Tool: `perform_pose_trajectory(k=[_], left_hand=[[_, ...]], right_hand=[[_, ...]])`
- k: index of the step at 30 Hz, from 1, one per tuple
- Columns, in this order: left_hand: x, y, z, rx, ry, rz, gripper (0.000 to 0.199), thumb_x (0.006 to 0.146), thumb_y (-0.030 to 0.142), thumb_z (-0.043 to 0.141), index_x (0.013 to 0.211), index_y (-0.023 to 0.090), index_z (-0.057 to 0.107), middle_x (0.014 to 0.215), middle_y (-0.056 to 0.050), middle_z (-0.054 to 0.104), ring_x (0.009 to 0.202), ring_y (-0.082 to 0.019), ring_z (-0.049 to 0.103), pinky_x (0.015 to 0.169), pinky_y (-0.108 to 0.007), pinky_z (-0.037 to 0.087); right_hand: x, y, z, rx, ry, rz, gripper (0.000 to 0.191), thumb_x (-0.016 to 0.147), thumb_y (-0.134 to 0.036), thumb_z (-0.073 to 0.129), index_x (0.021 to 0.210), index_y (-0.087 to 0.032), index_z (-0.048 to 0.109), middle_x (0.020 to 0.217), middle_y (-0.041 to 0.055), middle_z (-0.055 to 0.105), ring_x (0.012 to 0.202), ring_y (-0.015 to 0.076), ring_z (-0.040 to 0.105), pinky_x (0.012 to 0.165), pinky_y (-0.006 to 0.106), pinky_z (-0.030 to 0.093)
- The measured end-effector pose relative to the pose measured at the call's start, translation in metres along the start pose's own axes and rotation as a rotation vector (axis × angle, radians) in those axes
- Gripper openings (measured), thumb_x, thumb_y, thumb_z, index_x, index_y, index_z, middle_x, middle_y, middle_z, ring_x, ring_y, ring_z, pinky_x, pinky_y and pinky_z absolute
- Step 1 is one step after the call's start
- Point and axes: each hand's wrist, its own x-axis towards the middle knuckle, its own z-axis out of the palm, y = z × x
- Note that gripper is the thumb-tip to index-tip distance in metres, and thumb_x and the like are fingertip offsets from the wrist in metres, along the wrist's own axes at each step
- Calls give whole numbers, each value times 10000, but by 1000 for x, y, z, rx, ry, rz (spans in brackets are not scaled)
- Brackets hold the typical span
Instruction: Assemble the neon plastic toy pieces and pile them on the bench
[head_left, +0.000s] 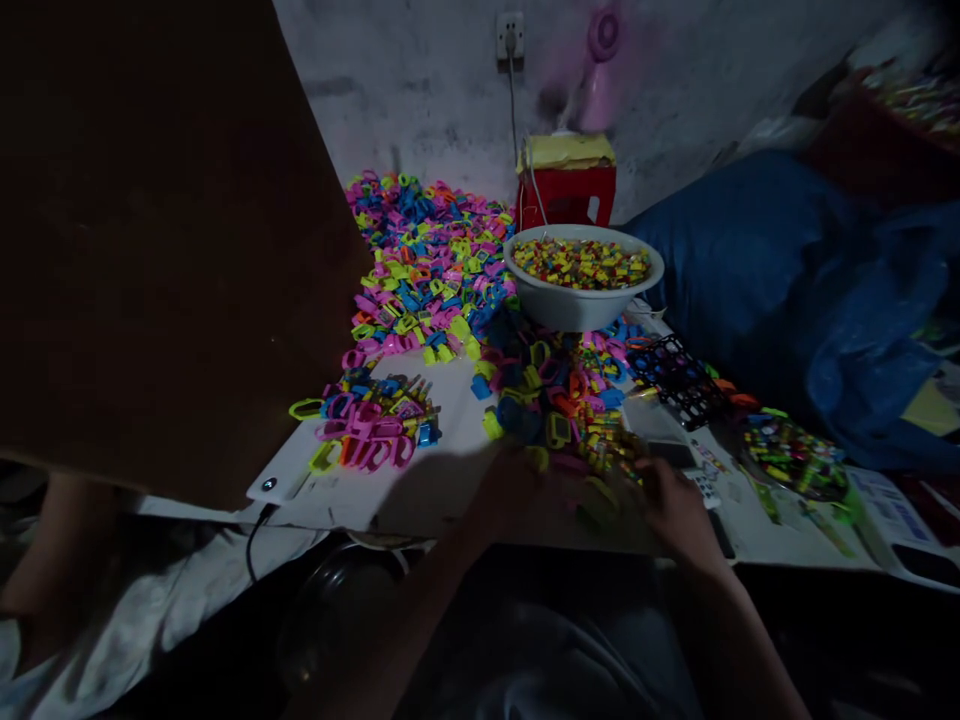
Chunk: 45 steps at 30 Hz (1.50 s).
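Note:
My left hand is low over the table, in shadow at the near edge of a pile of watch-shaped plastic toys. Its fingers are too dark and blurred to read. To the right, my right hand has its fingers bent together beside small yellow wrapped pieces. Whatever lies between those fingertips is too dim to make out. A yellow-green toy watch lies between the two hands. Left of them sits a smaller group of pink, yellow and blue toy watches with more small wrapped pieces.
A large heap of toy watches spreads towards the wall. Behind my hands stands a white basin full of small pieces. A black plastic basket and blue bag are right. Large brown cardboard blocks the left; another person's arm shows below.

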Motion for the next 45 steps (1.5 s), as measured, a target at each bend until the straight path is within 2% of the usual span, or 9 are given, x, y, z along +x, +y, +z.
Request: perform_pose_trajectory(k=[3,8,12,16,22,26,32,36,45], left_hand=[[-30,-1,-9,-200,34,-88,264,828,305,579,1050,170,532,918,-40,614,802,-166,598,687,-294,505],[-67,24,-32,-880,-54,-273,830,610,331,825,1331,264,417,1152,-62,558,932,-167,611,782,-282,512],[-81,42,-53,-965,-103,-193,612,629,340,833,1155,199,554,1056,-72,634,928,-164,618,796,-255,480],[-89,56,-63,-952,-75,-39,414,665,230,810,913,192,481,1337,-109,540,1027,-170,622,822,-248,470],[-97,72,-60,-873,-41,-34,486,703,133,774,985,241,393,1200,-59,643,1017,-158,656,822,-245,486],[-99,76,-59,-781,-26,-86,531,706,178,780,1142,215,480,1218,-89,635,1075,-182,632,873,-252,484],[-102,77,-60,-683,-38,-157,473,725,209,768,1156,192,573,1230,-85,638,1119,-202,610,903,-254,482],[-105,78,-59,-703,-25,-203,470,709,191,778,1139,202,588,1182,-60,664,1076,-183,632,900,-240,487],[-106,73,-60,-714,-41,-198,490,677,169,791,1135,190,619,1124,-61,695,1040,-188,651,878,-237,498]], right_hand=[[-11,-24,-4,305,-48,46,375,890,-445,488,1134,-193,620,1083,99,688,976,250,646,807,375,514],[-25,-86,-6,567,-137,-21,337,870,-496,553,986,-221,711,963,75,706,896,232,667,739,328,548],[-34,-114,-18,715,-232,-167,292,887,-457,557,984,-234,721,926,65,689,845,197,656,708,281,542],[-41,-124,-36,993,-206,29,277,834,-469,644,924,-217,715,867,45,711,787,189,662,695,271,535],[-43,-141,-36,1274,-44,106,101,760,-341,747,756,-244,721,825,32,706,805,195,668,703,302,536],[-42,-143,-25,1283,32,34,56,738,-297,767,785,-280,744,797,2,669,764,144,622,645,237,489],[-47,-148,-24,1311,-3,232,115,727,-309,774,742,-208,721,638,2,669,523,99,575,479,177,452],[-50,-155,-30,1306,-28,312,127,730,-299,777,789,-225,693,764,9,724,655,130,669,605,197,539],[-42,-134,-27,655,135,-306,144,819,-197,681,944,-261,651,883,15,733,772,166,707,652,243,573]])
